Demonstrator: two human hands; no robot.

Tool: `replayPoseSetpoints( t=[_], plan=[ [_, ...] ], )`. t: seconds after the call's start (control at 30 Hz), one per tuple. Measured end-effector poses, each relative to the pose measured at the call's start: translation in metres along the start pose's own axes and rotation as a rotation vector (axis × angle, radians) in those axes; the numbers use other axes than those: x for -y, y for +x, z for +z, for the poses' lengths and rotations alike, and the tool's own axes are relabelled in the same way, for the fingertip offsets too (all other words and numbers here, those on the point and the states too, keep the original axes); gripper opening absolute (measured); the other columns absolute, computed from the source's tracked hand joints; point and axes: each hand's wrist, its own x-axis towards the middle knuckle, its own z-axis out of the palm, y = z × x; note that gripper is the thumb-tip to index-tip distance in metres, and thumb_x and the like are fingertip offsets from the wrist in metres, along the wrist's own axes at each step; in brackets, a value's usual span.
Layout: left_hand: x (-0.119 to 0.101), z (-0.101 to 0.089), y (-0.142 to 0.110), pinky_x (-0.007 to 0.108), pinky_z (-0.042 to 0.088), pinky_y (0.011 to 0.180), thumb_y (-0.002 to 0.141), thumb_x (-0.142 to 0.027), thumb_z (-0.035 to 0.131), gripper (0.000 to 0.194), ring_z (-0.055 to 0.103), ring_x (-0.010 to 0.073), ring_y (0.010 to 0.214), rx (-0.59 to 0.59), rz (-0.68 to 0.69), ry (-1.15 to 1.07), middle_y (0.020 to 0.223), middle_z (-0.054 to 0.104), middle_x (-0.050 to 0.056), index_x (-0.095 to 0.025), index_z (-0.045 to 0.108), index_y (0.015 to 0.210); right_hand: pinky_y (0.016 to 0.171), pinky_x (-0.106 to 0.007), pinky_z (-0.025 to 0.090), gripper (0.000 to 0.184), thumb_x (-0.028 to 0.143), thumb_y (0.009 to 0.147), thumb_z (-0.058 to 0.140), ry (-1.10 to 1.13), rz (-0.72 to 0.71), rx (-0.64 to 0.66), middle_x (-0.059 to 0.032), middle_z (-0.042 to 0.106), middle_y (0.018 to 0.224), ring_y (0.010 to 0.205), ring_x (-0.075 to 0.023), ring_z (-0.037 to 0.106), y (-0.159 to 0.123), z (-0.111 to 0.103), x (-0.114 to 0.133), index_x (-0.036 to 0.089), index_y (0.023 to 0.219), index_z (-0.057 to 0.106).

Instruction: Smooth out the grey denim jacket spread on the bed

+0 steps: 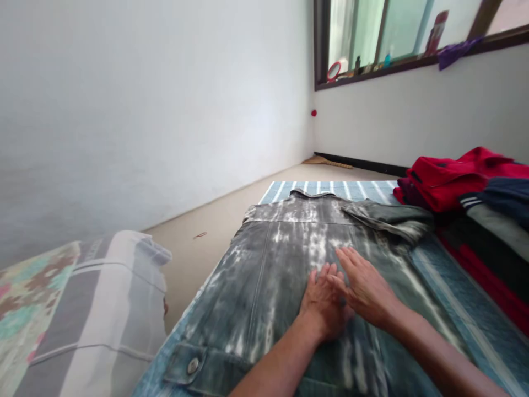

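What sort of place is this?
Probably someone's home, perhaps a bedroom: a jacket lies spread on a striped covering, clothes are piled beside it, and a red-rimmed mirror stands on the window ledge.

This looks like a room in a home. Piled clothes (498, 220) lie on a striped cover (448, 292), and a round mirror (334, 71) stands on the windowsill (413, 64).
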Motion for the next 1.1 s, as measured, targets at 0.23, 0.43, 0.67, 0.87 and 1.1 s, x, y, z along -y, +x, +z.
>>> replayPoseSetpoints(
  t=[0.23, 0.43, 0.67, 0.87, 1.1],
  plan=[
    [0.0, -0.008, -0.002, 0.049, 0.005, 0.118, 0.091, -0.06, 0.027, 0.072, 0.003, 0.0224, 0.145, 0.066, -0.051, -0.076, 0.156, 0.015, 0.011, -0.014, 0.025, 0.147, 0.112, -0.045, 0.018, 0.069, 0.052, 0.094, 0.03, -0.176, 0.184, 0.052, -0.0175, 0.031, 0.149, 0.139, -0.029, 0.022, 0.003, 0.056, -0.047, 0.004, 0.143, 0.035],
    [0.0, -0.009, -0.004, 0.048, 0.006, 0.118, 0.091, -0.059, 0.028, 0.069, 0.003, 0.0208, 0.145, 0.058, -0.049, -0.054, 0.157, 0.016, 0.008, -0.016, 0.029, 0.145, 0.112, -0.046, 0.016, 0.075, 0.059, 0.093, 0.028, -0.209, 0.157, 0.027, -0.0177, 0.029, 0.149, 0.14, -0.0297, 0.02, -0.001, 0.066, -0.054, 0.004, 0.143, 0.035],
    [0.004, -0.008, -0.004, 0.046, 0.01, 0.118, 0.089, -0.059, 0.037, 0.069, 0.012, 0.0207, 0.144, -0.005, -0.048, -0.112, 0.155, 0.023, 0.008, -0.017, 0.033, 0.143, 0.112, -0.045, 0.017, 0.074, 0.06, 0.093, 0.027, -0.209, 0.172, 0.029, -0.017, 0.03, 0.149, 0.139, -0.0287, 0.023, 0.001, 0.063, -0.052, 0.006, 0.143, 0.036],
    [0.02, -0.035, -0.002, 0.041, 0.023, 0.115, 0.089, -0.043, 0.046, 0.061, 0.022, 0.0208, 0.141, -0.066, -0.171, -0.111, 0.153, 0.028, 0.011, -0.015, 0.035, 0.142, 0.112, -0.044, 0.016, 0.07, 0.055, 0.093, 0.029, -0.193, 0.168, 0.014, -0.017, 0.03, 0.149, 0.139, -0.0279, 0.022, 0.0, 0.061, -0.05, 0.006, 0.142, 0.037],
    [0.047, -0.036, -0.01, 0.049, 0.015, 0.116, 0.092, -0.054, 0.03, 0.069, 0.008, 0.0256, 0.143, -0.03, -0.39, 0.15, 0.155, 0.016, 0.014, -0.009, 0.029, 0.145, 0.112, -0.044, 0.016, 0.071, 0.056, 0.093, 0.03, -0.197, 0.181, 0.029, -0.0168, 0.031, 0.149, 0.139, -0.0288, 0.023, 0.001, 0.061, -0.048, 0.006, 0.142, 0.038]
  ],
)
